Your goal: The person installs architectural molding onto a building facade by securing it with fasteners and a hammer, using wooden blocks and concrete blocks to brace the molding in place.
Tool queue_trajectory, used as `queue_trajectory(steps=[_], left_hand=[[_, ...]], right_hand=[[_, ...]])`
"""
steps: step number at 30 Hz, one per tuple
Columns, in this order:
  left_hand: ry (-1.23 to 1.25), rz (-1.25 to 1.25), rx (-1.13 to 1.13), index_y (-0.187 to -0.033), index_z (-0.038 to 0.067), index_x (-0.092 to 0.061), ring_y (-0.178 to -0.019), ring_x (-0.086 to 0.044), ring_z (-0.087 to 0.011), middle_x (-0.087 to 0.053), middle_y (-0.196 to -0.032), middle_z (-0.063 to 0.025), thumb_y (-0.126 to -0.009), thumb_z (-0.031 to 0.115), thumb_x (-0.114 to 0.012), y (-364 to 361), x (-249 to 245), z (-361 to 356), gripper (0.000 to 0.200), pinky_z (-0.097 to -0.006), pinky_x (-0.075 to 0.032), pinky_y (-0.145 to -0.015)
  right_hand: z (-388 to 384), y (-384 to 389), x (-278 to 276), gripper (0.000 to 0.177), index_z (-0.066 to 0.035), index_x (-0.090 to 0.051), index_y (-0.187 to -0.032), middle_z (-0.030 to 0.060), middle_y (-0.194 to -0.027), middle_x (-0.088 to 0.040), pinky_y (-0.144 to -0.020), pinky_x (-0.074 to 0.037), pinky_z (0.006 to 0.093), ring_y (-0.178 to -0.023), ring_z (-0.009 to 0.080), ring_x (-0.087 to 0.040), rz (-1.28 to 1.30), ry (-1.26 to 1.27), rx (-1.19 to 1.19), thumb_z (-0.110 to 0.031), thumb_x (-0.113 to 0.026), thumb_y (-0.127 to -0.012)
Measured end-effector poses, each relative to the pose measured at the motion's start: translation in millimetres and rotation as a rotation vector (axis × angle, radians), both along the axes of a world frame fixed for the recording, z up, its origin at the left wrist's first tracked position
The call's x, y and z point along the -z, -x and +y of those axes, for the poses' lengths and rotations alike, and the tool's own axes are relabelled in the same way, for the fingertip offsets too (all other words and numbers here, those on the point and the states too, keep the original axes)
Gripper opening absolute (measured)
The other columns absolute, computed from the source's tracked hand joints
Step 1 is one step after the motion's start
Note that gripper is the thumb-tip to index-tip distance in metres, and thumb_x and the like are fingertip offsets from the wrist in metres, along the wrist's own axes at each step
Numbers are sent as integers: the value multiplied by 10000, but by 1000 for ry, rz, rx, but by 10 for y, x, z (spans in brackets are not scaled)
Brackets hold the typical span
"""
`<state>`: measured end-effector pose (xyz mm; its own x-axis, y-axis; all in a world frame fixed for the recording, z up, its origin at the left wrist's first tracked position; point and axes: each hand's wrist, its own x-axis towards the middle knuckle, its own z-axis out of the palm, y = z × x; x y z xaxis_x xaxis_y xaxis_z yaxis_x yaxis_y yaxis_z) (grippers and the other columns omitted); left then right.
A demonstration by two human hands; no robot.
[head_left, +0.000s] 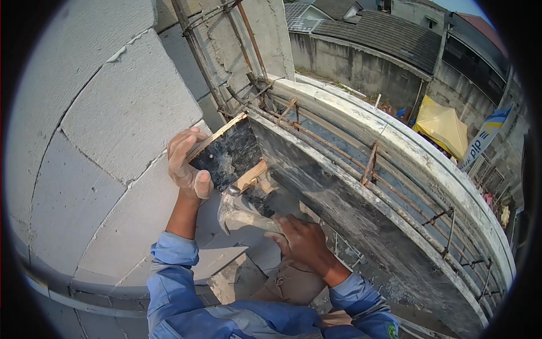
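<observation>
Claw hammer [245,219] is on the near side of the long dark panel [361,220], toward that panel's far end, with its metal head turned toward the left hand and its handle slanting back to the person's right. The right hand [305,243] is wrapped firmly around that handle, also on the near side of the long panel. The left hand [189,164] has its thumb and fingers apart and lies against the outer edge of a short dark board [228,148], which meets the long panel near its far end; how hard it presses cannot be told. A pale wood strip [250,174] sits in the corner beside the long panel, close to the hammer's head; whether the two touch is unclear. Left of the long panel rises a wall of large pale blocks [135,107]. Along the panel's other side run rusty steel bars [339,150], and beyond them curves a whitish concrete rim [406,134]. Farther out past the panel are a yellow canopy [443,124], a blue and yellow banner [485,137] and a tiled roof [384,39].
</observation>
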<state>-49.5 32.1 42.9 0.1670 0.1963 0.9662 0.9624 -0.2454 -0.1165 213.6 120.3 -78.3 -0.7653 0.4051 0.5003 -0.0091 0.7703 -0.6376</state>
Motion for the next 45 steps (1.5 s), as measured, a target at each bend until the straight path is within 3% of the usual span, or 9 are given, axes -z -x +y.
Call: queue_trajectory(steps=[7, 15, 17, 18, 21, 31, 37, 42, 45], left_hand=[[110, 69, 8, -1320, 20, -501, -1023, -607, -327, -647, -1025, -186, -936, 455, -507, 15, -27, -18, 580, -509, -490, -988], [-2, 92, 15, -1287, 30, -500, -971, -635, -330, -663, -1005, -186, -961, 448, -507, -8, -53, 7, 530, -469, -517, -884], [-16, 90, -1, -1289, 32, -494, -968, -631, -324, -656, -996, -174, -959, 458, -509, 17, -13, 16, 539, -462, -514, -876], [-36, 87, 14, -1290, 30, -489, -955, -628, -319, -643, -1002, -171, -956, 466, -512, 24, -2, 24, 550, -459, -513, -875], [-73, 81, 36, -1292, 27, -481, -942, -619, -309, -612, -1017, -166, -951, 479, -518, 36, 0, 45, 567, -455, -508, -875], [-221, 93, 80, -1341, 37, -420, -1045, -567, -314, -536, -1104, -184, -916, 556, -545, 113, 18, 127, 683, -478, -479, -901], [-280, 103, 128, -1354, 48, -434, -999, -580, -308, -549, -1083, -172, -897, 578, -550, 93, 35, 130, 709, -477, -488, -883], [-323, 136, 75, -1345, 54, -459, -950, -588, -291, -553, -1072, -159, -895, 583, -543, 116, 4, 147, 700, -480, -503, -861], [-279, 131, 28, -1316, 49, -479, -947, -589, -292, -556, -1067, -155, -906, 577, -542, 60, 77, 94, 672, -477, -516, -858]], right_hand=[[-367, 378, 11, 444, 44, -585, -1212, 324, -934, -672, -754, -529, 496, -887, 493, -667, 132, 604, 194, -314, -638, -954], [-195, -27, 0, 379, 37, -614, -1123, 231, -838, -692, -623, -538, 407, -741, 392, -698, 147, 60, -14, -274, -683, -917], [-64, 61, -13, 331, 20, -622, -1090, 198, -797, -680, -618, -521, 389, -672, 327, -685, 103, 574, 131, -265, -671, -930], [-45, 148, 38, 371, 21, -608, -1103, 100, -724, -631, -612, -496, 309, -642, 151, -612, 202, 440, 127, -319, -647, -960], [-329, 193, 184, 378, 13, -575, -1149, 41, -719, -573, -581, -457, 285, -615, 116, -538, 214, 818, -16, -330, -600, -993], [-349, 233, -221, 546, 12, -522, -1199, 40, -756, -549, -563, -417, 266, -618, 106, -499, 261, 648, 23, -502, -480, -1022], [-367, 141, -500, 621, -95, -452, -1234, 52, -736, -522, -517, -430, 278, -564, 131, -469, 1033, 477, -561, -655, -439, -966], [-378, 300, -439, 436, -37, -576, -1157, 50, -733, -557, -511, -386, 272, -542, 141, -468, 52, 326, 79, -426, -400, -1066], [-400, 132, -514, 487, -24, -559, -1167, 50, -726, -552, -510, -369, 261, -553, 131, -468, 395, 400, 27, -478, -430, -1047]])
